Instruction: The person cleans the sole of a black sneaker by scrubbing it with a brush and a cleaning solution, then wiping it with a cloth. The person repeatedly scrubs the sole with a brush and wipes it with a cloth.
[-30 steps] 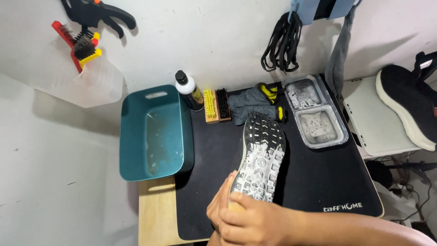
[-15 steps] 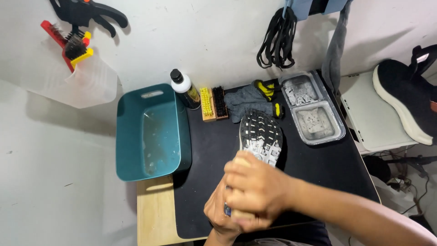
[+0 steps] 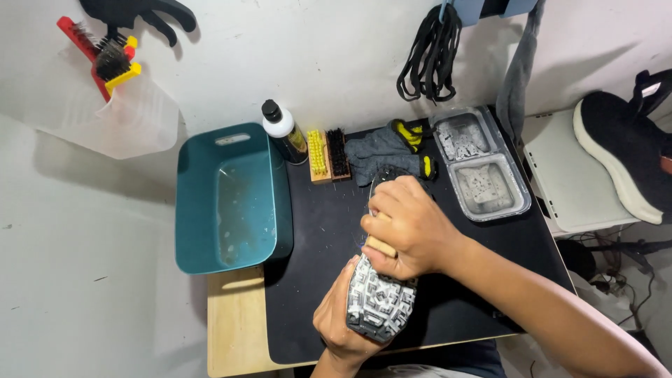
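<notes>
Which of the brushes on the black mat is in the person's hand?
The wooden-backed brush under the right hand, pressed on the shoe sole. The yellow-bristled brush and the black-bristled brush lie untouched beside the bottle.

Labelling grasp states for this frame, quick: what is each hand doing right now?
Left hand: closed around the heel end of the upturned shoe, sole up.
Right hand: fingers closed on a wooden-backed brush, pressed to the sole.
</notes>
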